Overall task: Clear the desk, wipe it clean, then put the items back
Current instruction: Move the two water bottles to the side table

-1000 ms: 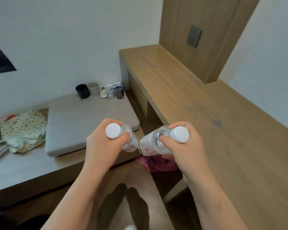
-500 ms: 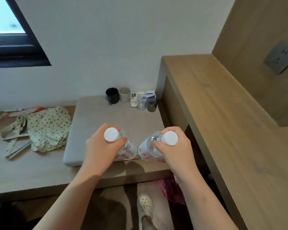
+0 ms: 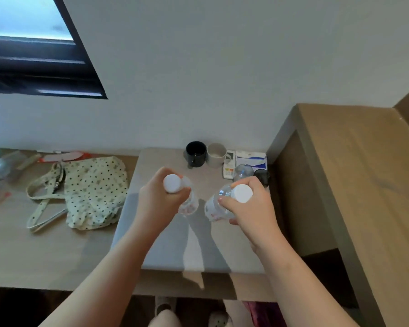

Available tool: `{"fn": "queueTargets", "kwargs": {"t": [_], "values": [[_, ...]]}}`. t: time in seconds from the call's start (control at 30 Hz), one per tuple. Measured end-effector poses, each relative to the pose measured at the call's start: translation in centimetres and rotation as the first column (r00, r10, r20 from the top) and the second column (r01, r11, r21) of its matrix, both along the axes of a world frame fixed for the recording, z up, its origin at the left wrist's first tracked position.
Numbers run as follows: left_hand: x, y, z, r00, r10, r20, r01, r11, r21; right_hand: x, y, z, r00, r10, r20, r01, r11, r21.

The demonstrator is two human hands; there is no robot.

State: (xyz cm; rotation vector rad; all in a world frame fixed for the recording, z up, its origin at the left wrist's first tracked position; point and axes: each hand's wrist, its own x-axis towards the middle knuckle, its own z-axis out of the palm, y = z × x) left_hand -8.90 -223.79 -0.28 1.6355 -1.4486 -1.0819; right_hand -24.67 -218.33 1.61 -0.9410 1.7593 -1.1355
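Note:
My left hand grips a clear plastic bottle with a white cap by its neck. My right hand grips a second clear white-capped bottle the same way. Both bottles hang over the grey cushion on the low bench. The bare wooden desk rises at the right.
At the cushion's far edge stand a black mug, a beige mug, a remote, a tissue pack and two glasses. A polka-dot bag lies on the bench at left. A window is upper left.
My view has swung left from the desk to the bench. Both hands have carried the bottles over the grey cushion, closer to the mugs.

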Motion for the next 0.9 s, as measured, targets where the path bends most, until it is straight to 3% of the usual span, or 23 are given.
{"fn": "queueTargets", "kwargs": {"t": [0.3, 0.9], "values": [[4.6, -10.9, -2.4, 0.998, -0.053, 0.042, 0.050, 0.996, 0.067, 5.8, -10.9, -3.5, 0.995, -0.081, 0.049, 0.080, 0.996, 0.034], [6.0, -27.9, -9.7, 0.981, -0.101, 0.169, 0.070, 0.981, 0.179, 7.0, -29.7, -9.5, 0.985, 0.171, -0.016, -0.168, 0.981, 0.093]]}}
